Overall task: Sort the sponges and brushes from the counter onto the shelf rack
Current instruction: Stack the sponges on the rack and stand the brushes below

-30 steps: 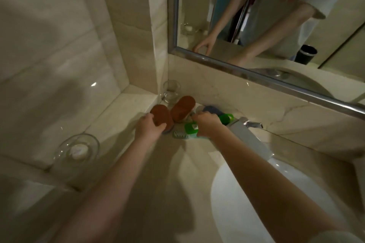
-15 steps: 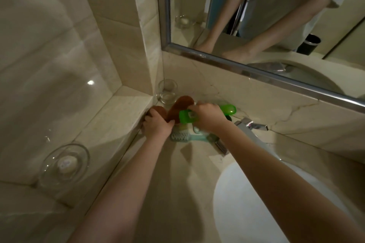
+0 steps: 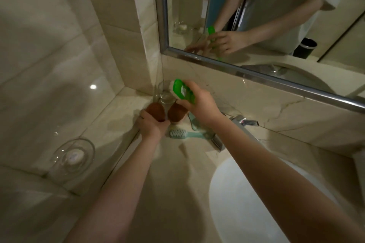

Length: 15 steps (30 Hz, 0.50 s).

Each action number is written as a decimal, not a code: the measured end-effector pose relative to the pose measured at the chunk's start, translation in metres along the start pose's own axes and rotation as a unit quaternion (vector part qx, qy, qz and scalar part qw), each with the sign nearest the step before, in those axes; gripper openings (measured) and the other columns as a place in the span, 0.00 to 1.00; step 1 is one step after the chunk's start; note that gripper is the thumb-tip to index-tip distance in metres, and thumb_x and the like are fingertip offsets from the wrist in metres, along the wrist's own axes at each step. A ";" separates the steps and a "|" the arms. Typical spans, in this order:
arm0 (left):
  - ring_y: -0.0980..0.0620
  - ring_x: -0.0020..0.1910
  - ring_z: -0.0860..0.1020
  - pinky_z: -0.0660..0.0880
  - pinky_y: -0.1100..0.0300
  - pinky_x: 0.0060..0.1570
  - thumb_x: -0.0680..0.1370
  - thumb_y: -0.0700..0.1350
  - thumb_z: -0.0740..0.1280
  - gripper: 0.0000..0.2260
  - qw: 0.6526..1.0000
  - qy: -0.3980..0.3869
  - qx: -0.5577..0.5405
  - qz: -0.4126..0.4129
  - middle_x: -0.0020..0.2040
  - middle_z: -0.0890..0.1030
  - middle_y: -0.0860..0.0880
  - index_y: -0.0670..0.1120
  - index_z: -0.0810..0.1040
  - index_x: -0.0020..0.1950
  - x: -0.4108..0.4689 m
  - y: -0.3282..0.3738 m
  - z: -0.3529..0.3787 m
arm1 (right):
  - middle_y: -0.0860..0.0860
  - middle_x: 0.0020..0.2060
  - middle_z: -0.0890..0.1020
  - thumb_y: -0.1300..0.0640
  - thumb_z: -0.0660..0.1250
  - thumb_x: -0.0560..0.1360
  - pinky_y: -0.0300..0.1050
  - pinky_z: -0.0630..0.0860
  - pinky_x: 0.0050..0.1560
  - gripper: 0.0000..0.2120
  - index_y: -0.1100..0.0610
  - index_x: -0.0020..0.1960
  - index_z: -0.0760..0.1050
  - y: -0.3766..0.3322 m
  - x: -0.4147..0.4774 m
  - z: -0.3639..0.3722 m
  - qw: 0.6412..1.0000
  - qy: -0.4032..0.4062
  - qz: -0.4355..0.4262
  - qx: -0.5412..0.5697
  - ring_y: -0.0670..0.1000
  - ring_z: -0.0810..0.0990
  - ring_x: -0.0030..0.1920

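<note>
Head view: right hand (image 3: 199,104) clasped round green brush (image 3: 183,91), lifted above counter's (image 3: 138,193) back corner beside glass (image 3: 165,92). Left hand (image 3: 153,124) gripping brown sponge (image 3: 156,111); second brown sponge (image 3: 177,113) alongside. Teal brush (image 3: 182,134) flat nearby.

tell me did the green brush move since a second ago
Yes. The green brush, gripped in the right hand, has been lifted off the counter and now sits up beside the drinking glass, well above the teal brush on the counter.
</note>
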<state>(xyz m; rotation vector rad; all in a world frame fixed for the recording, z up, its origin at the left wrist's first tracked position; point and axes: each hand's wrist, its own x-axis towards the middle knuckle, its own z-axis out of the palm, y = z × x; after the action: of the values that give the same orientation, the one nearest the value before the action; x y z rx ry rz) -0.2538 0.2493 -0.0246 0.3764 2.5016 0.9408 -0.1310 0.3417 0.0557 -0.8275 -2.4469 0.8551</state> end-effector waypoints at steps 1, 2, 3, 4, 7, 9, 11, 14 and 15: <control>0.41 0.65 0.71 0.69 0.53 0.62 0.65 0.45 0.76 0.41 0.999 -0.011 -0.051 0.007 0.67 0.69 0.39 0.40 0.59 0.71 -0.004 0.001 -0.003 | 0.56 0.61 0.77 0.55 0.70 0.74 0.47 0.73 0.56 0.28 0.57 0.72 0.65 -0.008 -0.003 -0.005 0.998 0.016 0.015 0.051 0.55 0.76 0.59; 0.41 0.67 0.70 0.68 0.53 0.64 0.65 0.43 0.76 0.43 0.995 -0.023 -0.099 0.016 0.69 0.68 0.40 0.40 0.56 0.73 -0.009 0.003 -0.007 | 0.54 0.61 0.77 0.55 0.69 0.75 0.44 0.73 0.56 0.28 0.56 0.72 0.65 -0.014 -0.006 -0.011 0.993 0.030 0.038 0.110 0.52 0.76 0.58; 0.42 0.68 0.68 0.67 0.53 0.67 0.66 0.42 0.76 0.44 0.990 -0.034 -0.132 0.023 0.70 0.67 0.41 0.41 0.53 0.75 -0.014 0.006 -0.010 | 0.53 0.61 0.76 0.56 0.68 0.76 0.42 0.74 0.55 0.28 0.55 0.73 0.64 -0.021 -0.010 -0.016 0.981 0.040 0.064 0.178 0.50 0.76 0.57; 0.43 0.69 0.68 0.66 0.53 0.68 0.66 0.41 0.76 0.45 0.987 -0.037 -0.153 0.030 0.71 0.67 0.42 0.42 0.52 0.75 -0.021 0.009 -0.014 | 0.53 0.60 0.76 0.56 0.67 0.76 0.41 0.75 0.54 0.27 0.54 0.73 0.63 -0.026 -0.015 -0.022 0.964 0.050 0.086 0.246 0.49 0.76 0.56; 0.45 0.61 0.75 0.73 0.54 0.60 0.63 0.40 0.77 0.36 0.980 -0.021 -0.180 0.078 0.63 0.75 0.43 0.41 0.67 0.69 -0.043 0.018 -0.022 | 0.53 0.57 0.76 0.55 0.64 0.78 0.44 0.78 0.53 0.24 0.53 0.73 0.62 -0.032 -0.033 -0.042 0.918 0.079 0.127 0.367 0.51 0.79 0.53; 0.46 0.56 0.78 0.76 0.53 0.57 0.62 0.41 0.78 0.32 0.973 -0.029 -0.204 0.107 0.58 0.79 0.44 0.43 0.72 0.63 -0.062 0.024 -0.023 | 0.54 0.55 0.78 0.53 0.62 0.79 0.47 0.80 0.50 0.20 0.52 0.70 0.65 -0.032 -0.050 -0.058 0.892 0.085 0.148 0.418 0.51 0.80 0.50; 0.47 0.55 0.78 0.76 0.51 0.57 0.62 0.40 0.78 0.31 0.966 -0.051 -0.222 0.122 0.57 0.79 0.45 0.44 0.72 0.62 -0.084 0.029 -0.019 | 0.57 0.53 0.79 0.52 0.61 0.79 0.46 0.80 0.43 0.15 0.53 0.64 0.67 -0.027 -0.070 -0.072 0.869 0.109 0.172 0.451 0.52 0.81 0.43; 0.47 0.57 0.76 0.75 0.50 0.59 0.63 0.42 0.78 0.35 0.957 -0.099 -0.232 0.141 0.60 0.75 0.46 0.44 0.66 0.66 -0.119 0.035 -0.007 | 0.64 0.55 0.78 0.50 0.59 0.80 0.47 0.78 0.37 0.18 0.61 0.64 0.64 -0.011 -0.102 -0.089 0.831 0.138 0.232 0.486 0.52 0.80 0.38; 0.48 0.57 0.75 0.74 0.51 0.59 0.64 0.43 0.77 0.36 0.953 -0.117 -0.236 0.146 0.60 0.74 0.47 0.45 0.64 0.67 -0.131 0.038 -0.003 | 0.64 0.55 0.78 0.49 0.58 0.81 0.46 0.79 0.35 0.20 0.62 0.65 0.64 -0.003 -0.114 -0.093 0.822 0.134 0.253 0.493 0.52 0.81 0.37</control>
<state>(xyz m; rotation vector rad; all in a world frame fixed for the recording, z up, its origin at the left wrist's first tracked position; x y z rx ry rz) -0.1380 0.2234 0.0428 0.6645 1.9569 1.4721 0.0029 0.3048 0.1041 -1.0448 -1.2076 1.8026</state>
